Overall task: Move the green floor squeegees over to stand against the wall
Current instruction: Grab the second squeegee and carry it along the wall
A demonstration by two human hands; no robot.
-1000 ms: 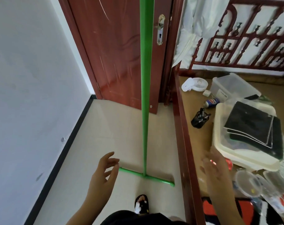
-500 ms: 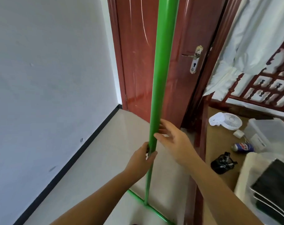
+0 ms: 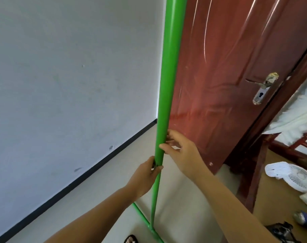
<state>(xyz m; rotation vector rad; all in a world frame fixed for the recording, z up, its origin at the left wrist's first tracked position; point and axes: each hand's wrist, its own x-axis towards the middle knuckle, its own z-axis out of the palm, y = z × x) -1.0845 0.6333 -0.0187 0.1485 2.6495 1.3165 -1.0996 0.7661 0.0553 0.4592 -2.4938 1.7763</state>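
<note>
Green from top to bottom, the floor squeegee [image 3: 164,109] stands nearly upright in the middle of the view, its pole running out past the top edge, so the upper end is unseen. Its crossbar sits on the pale floor [image 3: 103,186] at the bottom, partly cut off by the lower edge and partly hidden behind the left forearm. The left hand [image 3: 145,178] is wrapped around the pole low down, fingers curled behind it and mostly out of sight. The right hand [image 3: 181,153] sits just above, thumb and fingertips touching the pole in a loose, part-open hold. The squeegee is near the corner where the grey wall [image 3: 65,81] meets the red-brown door [image 3: 224,71]; whether the pole touches either cannot be told. A sandalled foot [image 3: 130,239] peeks in at the bottom edge. At right a white fan [image 3: 294,176] lies on a brown surface; the dark clutter below it is too cropped to identify
</note>
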